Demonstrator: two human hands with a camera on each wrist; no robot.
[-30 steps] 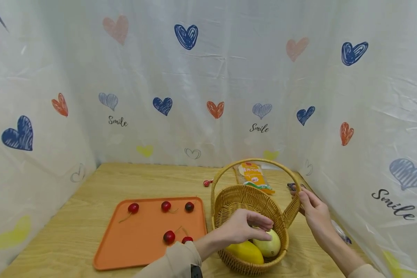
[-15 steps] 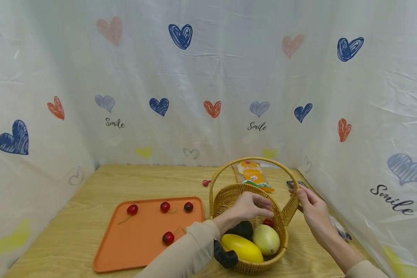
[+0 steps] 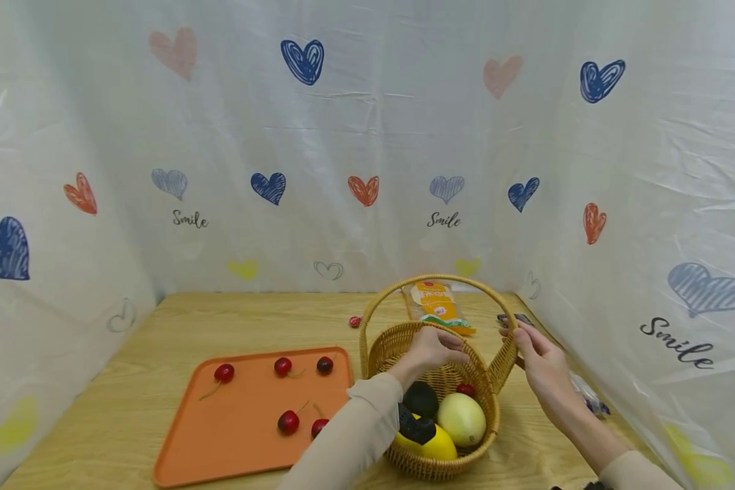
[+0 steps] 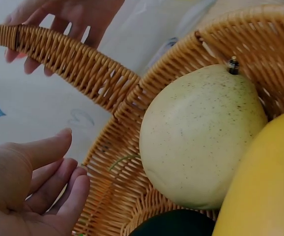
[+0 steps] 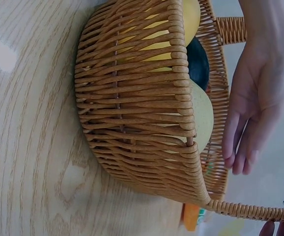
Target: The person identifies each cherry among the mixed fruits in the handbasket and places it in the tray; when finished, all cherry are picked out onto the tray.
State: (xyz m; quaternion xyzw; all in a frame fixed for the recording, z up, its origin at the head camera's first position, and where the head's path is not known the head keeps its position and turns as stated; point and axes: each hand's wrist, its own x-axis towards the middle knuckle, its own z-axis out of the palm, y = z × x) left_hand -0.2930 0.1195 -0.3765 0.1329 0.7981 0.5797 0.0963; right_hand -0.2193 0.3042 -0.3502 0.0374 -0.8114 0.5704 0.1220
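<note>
A wicker basket (image 3: 429,468) stands on the table with its arched handle (image 3: 435,278) up. My right hand (image 3: 542,367) holds the handle's right side, thumb in front and fingers behind it. Over the basket's far half hovers my left hand (image 3: 431,347), fingers loosely bent and nothing between them, as the left wrist view shows. Inside the basket lie a pale green speckled fruit (image 4: 196,137), a smooth yellow fruit (image 4: 269,182), a dark green one (image 3: 420,398) and a red cherry (image 3: 465,389). My left wrist strap partly covers the yellow fruit in the head view.
Left of the basket is an orange tray (image 3: 233,435) bearing several cherries (image 3: 288,422) with stems. Behind stand an orange food packet (image 3: 437,303) and a small red wrapped candy (image 3: 355,321). Clear plastic packaging (image 3: 588,395) lies at right, near the curtain (image 3: 680,204).
My left hand has moved from over the pale fruit toward the basket's back, uncovering the fruits and the red cherry inside. My right hand stays on the handle. The head view has shifted slightly.
</note>
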